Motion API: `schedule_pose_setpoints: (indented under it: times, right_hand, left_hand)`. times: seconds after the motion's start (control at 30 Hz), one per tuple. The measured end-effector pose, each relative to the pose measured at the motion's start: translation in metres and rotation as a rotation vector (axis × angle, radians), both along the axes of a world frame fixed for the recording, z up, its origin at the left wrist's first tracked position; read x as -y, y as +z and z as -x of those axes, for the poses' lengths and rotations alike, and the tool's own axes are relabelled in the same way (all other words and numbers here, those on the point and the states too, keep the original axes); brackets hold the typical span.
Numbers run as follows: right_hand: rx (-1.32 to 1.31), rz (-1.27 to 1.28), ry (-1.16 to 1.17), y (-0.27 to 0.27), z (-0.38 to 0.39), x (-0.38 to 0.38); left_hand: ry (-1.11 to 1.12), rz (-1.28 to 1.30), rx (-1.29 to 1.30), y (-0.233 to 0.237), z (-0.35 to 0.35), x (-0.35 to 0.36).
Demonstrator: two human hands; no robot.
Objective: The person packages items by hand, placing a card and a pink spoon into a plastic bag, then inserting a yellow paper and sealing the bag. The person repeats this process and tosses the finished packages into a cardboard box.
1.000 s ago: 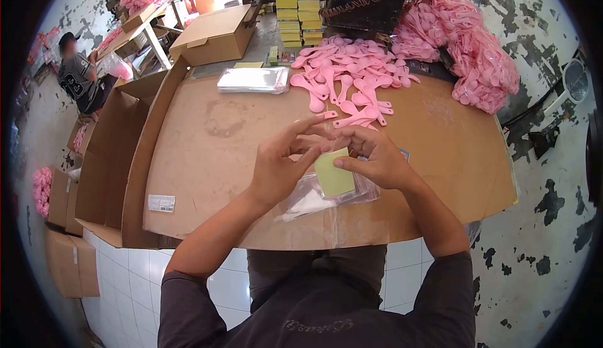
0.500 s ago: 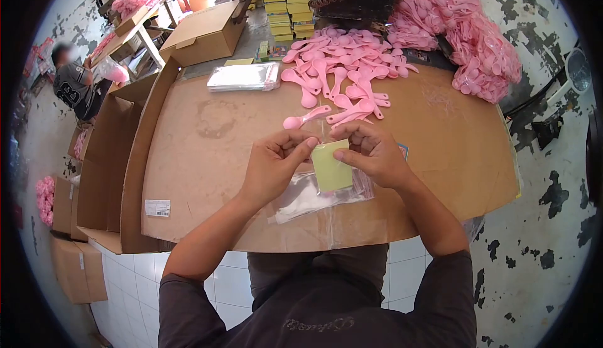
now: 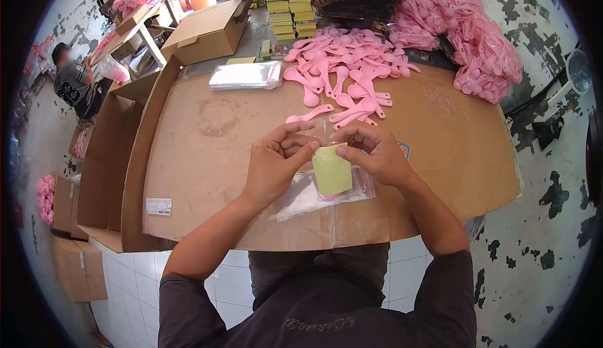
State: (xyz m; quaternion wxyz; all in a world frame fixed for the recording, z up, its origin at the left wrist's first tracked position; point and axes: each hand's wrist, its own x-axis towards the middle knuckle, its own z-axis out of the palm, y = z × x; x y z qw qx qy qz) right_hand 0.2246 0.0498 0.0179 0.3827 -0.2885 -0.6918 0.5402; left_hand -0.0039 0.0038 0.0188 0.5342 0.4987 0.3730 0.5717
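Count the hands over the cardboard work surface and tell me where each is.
2: the left hand at the upper left corner of the green card, and the right hand at its upper right. Some fingers are partly hidden.

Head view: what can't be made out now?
Head view, green card: far side, turned from the camera.
Head view, blue-edged item: partly hidden behind the right grip.
Head view, white label: print too small.
Head view, pink spoon pile: lower spoons, covered by those on top.
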Motion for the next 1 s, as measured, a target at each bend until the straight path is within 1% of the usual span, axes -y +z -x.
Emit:
schedule_pose_setpoints:
  times: [0.07, 0.17, 0.27, 0.37, 0.47, 0.67, 0.77, 0.87, 0.97, 1.0]
  right_hand:
    - [-0.003, 0.025, 0.016, -0.001, -0.001, -0.002]
    - [-0.04, 0.066, 0.004, 0.007, 0.0, 0.0]
    - [-0.087, 0.056, 0.008, 0.009, -0.001, -0.001]
    - [-0.118, 0.043, -0.007, 0.007, -0.003, -0.002]
    - [-0.135, 0.062, -0.042, 0.004, -0.004, -0.004]
    - [-0.142, 0.102, -0.005, 0.0, -0.01, -0.01]
    - [-0.12, 0.083, 0.008, 0.002, -0.013, -0.013]
    - [-0.106, -0.064, -0.017, 0.002, -0.013, -0.015]
    - [-0.069, -0.052, 0.033, 0.006, -0.02, -0.017]
    - [-0.045, -0.037, 0.029, 0.008, -0.02, -0.016]
  left_hand:
    - [-0.016, 0.005, -0.003, 0.001, 0.0, 0.0]
    - [-0.007, 0.044, -0.082, 0.006, 0.003, 0.0]
    - [-0.041, -0.008, -0.036, 0.008, 0.003, 0.0]
    - [-0.075, -0.004, 0.009, 0.012, -0.003, 0.002]
    - [-0.081, 0.019, -0.141, 0.003, 0.003, -0.001]
    - [-0.064, -0.067, -0.092, -0.001, 0.006, -0.002]
    - [-0.103, -0.064, -0.1, -0.006, 0.01, -0.005]
    - [-0.1, -0.081, -0.133, -0.002, 0.011, -0.004]
    - [-0.179, 0.033, 0.08, 0.001, 0.017, -0.005]
    - [-0.174, 0.052, 0.055, -0.001, 0.018, -0.006]
